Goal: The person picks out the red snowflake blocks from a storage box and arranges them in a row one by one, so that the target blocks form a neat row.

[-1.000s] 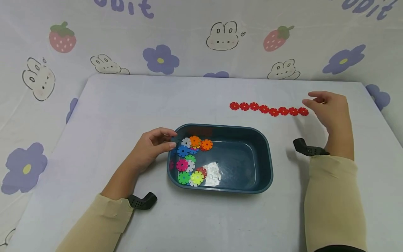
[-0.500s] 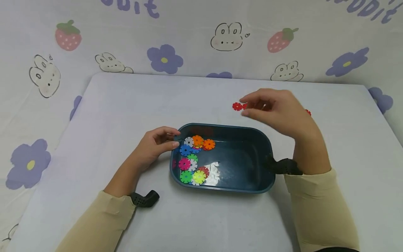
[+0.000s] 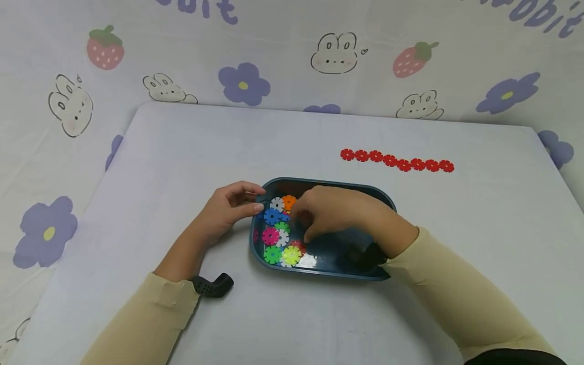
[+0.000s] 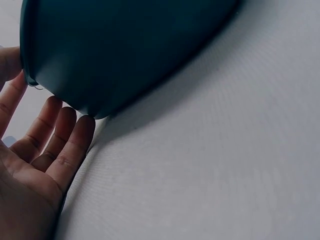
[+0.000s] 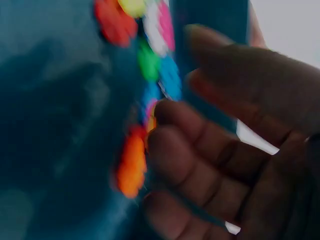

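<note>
A dark teal plastic basin [image 3: 347,274] stands on the white table, with several colourful snowflake building discs [image 3: 272,216] along its left side. My left hand [image 3: 230,208] holds the basin's left end at the rim; in the left wrist view its fingertips touch the outer wall. My right hand [image 3: 337,213] reaches inside the basin, fingers bent and spread over the discs. Close to those fingers in the right wrist view lies an orange disc [image 5: 132,165]. Nothing shows between the right thumb and fingers, though that view is blurred.
Behind the basin, a row of red snowflake discs [image 3: 390,160] lies flat on the table [image 3: 205,142], touching edge to edge. A patterned cloth [image 3: 283,40] hangs behind the table's far edge.
My right hand has moved left and toward me, from the right end of the red row, across it, down into the basin. The left hand has stayed at the basin's rim.
</note>
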Action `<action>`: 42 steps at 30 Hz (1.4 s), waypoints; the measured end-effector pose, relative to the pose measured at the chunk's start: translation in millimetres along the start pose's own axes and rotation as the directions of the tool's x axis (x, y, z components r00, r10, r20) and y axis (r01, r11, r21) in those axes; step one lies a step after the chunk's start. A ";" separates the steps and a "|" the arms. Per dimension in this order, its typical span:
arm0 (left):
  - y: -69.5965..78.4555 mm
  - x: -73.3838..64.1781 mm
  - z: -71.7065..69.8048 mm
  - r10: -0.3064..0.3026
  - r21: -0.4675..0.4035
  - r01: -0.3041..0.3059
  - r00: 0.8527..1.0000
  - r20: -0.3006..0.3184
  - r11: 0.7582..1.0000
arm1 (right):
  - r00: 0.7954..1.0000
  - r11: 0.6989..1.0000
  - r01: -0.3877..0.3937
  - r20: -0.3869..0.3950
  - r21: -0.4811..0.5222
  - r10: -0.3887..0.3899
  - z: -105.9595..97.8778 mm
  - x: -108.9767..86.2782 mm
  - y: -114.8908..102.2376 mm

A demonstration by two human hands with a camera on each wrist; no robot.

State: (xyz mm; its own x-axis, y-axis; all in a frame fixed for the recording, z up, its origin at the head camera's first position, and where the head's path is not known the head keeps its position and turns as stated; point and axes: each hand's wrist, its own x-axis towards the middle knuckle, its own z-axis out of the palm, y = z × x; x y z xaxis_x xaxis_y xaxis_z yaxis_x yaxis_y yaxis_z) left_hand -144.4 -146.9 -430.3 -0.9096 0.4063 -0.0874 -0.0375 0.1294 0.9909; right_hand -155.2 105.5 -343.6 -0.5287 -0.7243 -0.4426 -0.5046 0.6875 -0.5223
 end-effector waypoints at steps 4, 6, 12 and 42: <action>0.1 0.0 0.5 0.004 -0.010 -0.004 1.000 0.003 1.000 | 0.996 1.000 0.000 0.088 -0.025 0.002 10.2 12.4 -2.3; -0.5 0.1 0.4 0.007 -0.013 -0.007 1.000 0.005 1.000 | 0.995 1.000 0.010 0.104 -0.025 -0.007 14.3 16.1 -3.4; -2.5 0.1 0.0 0.014 -0.012 -0.014 1.000 0.002 1.000 | 0.994 0.997 0.044 0.105 -0.061 -0.038 23.4 23.5 -5.1; -4.4 1.9 -0.9 -0.001 0.001 0.001 1.000 0.005 1.000 | 0.938 0.995 0.033 -0.347 0.090 0.001 -23.8 -27.6 2.2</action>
State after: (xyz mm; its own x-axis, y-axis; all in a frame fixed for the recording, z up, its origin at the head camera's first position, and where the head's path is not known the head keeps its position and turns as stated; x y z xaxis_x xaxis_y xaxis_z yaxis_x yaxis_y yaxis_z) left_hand -146.3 -147.5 -434.7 -0.9073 0.4109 -0.0890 -0.0380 0.1306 0.9907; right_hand -157.9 128.2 -315.2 -0.7330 -0.6605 -0.1623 -0.4580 0.6557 -0.6003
